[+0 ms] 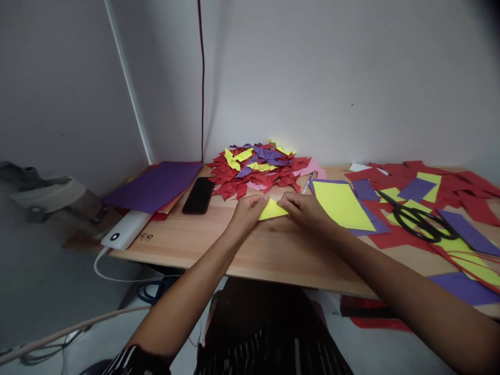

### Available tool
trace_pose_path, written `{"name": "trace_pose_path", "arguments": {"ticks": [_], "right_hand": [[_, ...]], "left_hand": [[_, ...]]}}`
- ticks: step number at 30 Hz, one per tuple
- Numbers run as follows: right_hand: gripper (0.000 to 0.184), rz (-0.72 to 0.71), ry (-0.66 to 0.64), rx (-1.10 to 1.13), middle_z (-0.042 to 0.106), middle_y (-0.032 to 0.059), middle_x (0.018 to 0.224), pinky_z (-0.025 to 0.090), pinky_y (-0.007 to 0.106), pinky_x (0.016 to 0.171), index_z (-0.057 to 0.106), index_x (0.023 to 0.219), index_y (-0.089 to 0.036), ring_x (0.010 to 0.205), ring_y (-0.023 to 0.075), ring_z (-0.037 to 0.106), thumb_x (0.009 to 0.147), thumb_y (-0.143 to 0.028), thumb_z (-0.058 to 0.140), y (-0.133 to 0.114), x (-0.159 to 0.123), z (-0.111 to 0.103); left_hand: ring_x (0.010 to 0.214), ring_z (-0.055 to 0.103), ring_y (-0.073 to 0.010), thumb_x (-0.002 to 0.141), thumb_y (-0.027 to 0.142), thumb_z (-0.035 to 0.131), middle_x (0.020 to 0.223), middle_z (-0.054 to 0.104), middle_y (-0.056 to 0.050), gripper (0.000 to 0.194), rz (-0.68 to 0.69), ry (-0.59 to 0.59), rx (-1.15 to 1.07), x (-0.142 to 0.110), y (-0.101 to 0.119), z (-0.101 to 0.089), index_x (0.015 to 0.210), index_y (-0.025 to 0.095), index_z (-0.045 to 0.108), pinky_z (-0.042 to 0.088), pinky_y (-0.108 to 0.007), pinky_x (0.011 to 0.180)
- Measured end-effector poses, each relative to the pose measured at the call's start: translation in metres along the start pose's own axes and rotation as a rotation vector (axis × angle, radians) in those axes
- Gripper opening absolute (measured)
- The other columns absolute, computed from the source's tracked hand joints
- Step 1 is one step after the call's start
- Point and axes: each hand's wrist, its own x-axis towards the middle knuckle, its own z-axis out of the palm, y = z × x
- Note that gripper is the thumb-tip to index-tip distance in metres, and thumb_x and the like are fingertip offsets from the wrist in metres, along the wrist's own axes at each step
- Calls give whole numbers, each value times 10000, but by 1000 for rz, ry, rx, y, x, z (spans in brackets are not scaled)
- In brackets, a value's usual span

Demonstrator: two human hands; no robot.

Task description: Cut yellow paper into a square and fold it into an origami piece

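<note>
A small folded piece of yellow paper (272, 210) is held just above the wooden table (250, 250), one side in each hand. My left hand (249, 209) pinches its left edge between thumb and curled fingers. On the right edge, my right hand (302, 207) grips with the thumb on top. Behind the hands lies a pile of folded paper pieces (269, 169), red, purple, yellow and pink. Close to my right hand is a yellow sheet (342, 204) on top of a purple one. A pen (307, 185) lies between that sheet and the pile.
Left of the pile lies a black phone (198, 196). Purple sheets (156, 183) partly cover a white power strip (127, 229) at the left edge. Black-handled scissors (416, 219) rest among paper scraps (394, 239) on the right. A wall (273, 78) stands behind the table.
</note>
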Motion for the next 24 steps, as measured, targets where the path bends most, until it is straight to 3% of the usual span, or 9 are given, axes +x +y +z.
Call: {"name": "trace_pose_path", "arguments": {"ticks": [5,11,15,19,24], "right_hand": [[340,-12,-29,3,399,-29,592,307,257,571,373,618,-205,584,119,397,886,-398,454,-1,-1,3],[369,41,-130,152,376,-40,584,309,255,547,361,631,-213,565,114,398,908,-447,425,-2,-1,8],[390,23,-120,207,302,-46,597,275,256,528,324,626,-217,558,107,342,905,-470,427,1,0,10],[402,4,-75,172,278,-44,592,253,260,533,307,611,-213,568,109,312,906,-453,436,2,0,11],[353,-23,25,105,403,-23,610,305,258,569,399,629,-202,602,124,391,904,-416,454,-3,-2,8]], "left_hand": [[540,382,-77,785,409,605,576,433,34,323,66,66,122,5,-6,-4,627,133,551,271,-203,508],[600,428,-101,807,339,566,616,473,17,265,175,55,230,1,-1,-3,650,127,595,314,-223,563],[628,449,-107,816,332,563,646,504,8,259,220,45,228,0,1,-2,662,128,605,335,-228,589],[635,456,-102,797,337,593,662,519,5,247,204,49,199,1,0,-1,668,125,603,337,-218,579],[523,431,-72,790,439,604,592,488,31,327,90,-10,128,1,-3,1,679,135,559,302,-195,498]]}}
